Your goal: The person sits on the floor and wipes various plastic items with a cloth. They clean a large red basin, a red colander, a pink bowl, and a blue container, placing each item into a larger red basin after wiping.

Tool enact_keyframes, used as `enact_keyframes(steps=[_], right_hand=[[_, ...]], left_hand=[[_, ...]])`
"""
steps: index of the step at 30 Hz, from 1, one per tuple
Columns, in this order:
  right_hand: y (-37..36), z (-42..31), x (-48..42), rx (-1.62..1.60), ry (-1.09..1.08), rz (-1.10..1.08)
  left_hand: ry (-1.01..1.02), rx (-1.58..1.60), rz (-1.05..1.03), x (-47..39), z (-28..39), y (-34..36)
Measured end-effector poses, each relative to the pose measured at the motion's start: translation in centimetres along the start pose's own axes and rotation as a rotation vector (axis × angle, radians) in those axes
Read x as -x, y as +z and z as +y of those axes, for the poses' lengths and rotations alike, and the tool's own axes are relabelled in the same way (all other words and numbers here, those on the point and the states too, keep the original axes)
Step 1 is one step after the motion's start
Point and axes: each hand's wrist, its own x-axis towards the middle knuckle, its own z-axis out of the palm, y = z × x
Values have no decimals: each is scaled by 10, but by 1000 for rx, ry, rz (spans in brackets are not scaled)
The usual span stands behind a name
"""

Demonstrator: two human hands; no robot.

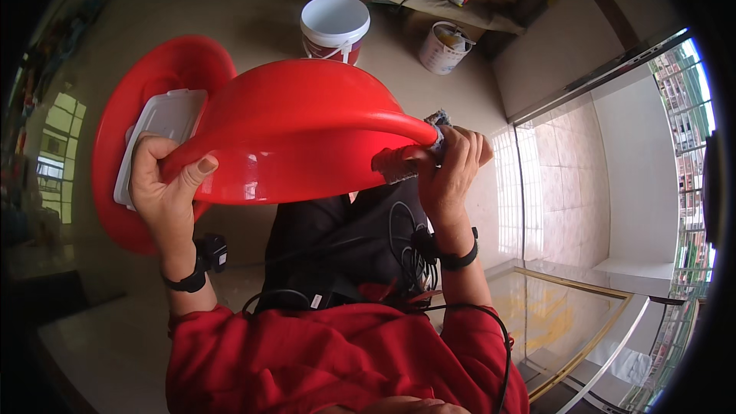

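Note:
In front of my body I hold up a glossy red plastic basin (287, 109), tilted on its side. My left hand (164, 181) grips its left edge, with the thumb on the near face. At the other end, my right hand (454, 164) holds a grey cloth (397, 165) folded over the basin's rim. Part of the cloth sticks up beyond my fingers. Behind my left hand a second red plastic basin (112, 144) is on the floor. A white plastic lid or tray (172, 115) leans in it, partly covered by the held basin and my hand.
Beyond the basin stands a white-rimmed bucket (335, 20). A smaller pale bucket (443, 54) with things inside is to its right, near a cluttered low shelf (454, 8). A sliding door frame (598, 77) runs along the right. At lower right is a gold-edged glass panel (563, 316).

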Motion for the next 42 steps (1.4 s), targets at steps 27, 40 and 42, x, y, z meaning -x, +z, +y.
enact_keyframes(steps=[27,40,42], right_hand=[[85,-26,-17,-520,35,-488],[131,5,89,43,-52,-928],[128,2,111,195,-368,-1165]], left_hand=[[-346,-16,-380,-18,-38,37],[-260,20,-291,-7,-62,36],[-234,-3,-301,-8,-69,39]])
